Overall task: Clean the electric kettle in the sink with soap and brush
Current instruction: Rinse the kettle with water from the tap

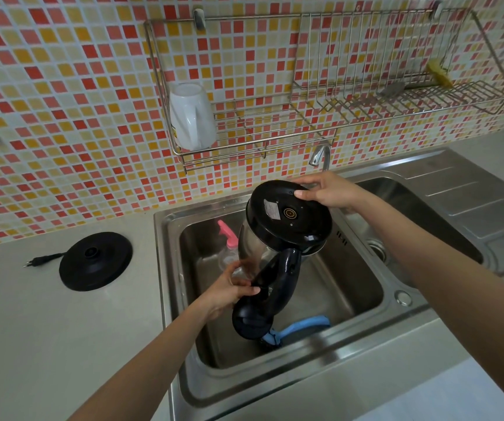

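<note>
The electric kettle (278, 238), glass-bodied with a black base and handle, hangs upside down and tilted over the left sink basin (351, 287). Its round black underside faces me. My right hand (325, 191) grips the far rim of that base. My left hand (229, 288) holds the kettle low down, fingers curled round the handle near the lid end. A blue brush (299, 328) lies on the basin floor below the kettle. A clear soap bottle with a pink pump (226, 235) stands in the basin behind the kettle, partly hidden.
The kettle's black power base (96, 261) with its plug sits on the counter left of the sink. A tap (320, 156) rises behind the basin. A second basin (411, 226) lies to the right. A wall rack (305, 117) holds a white jug.
</note>
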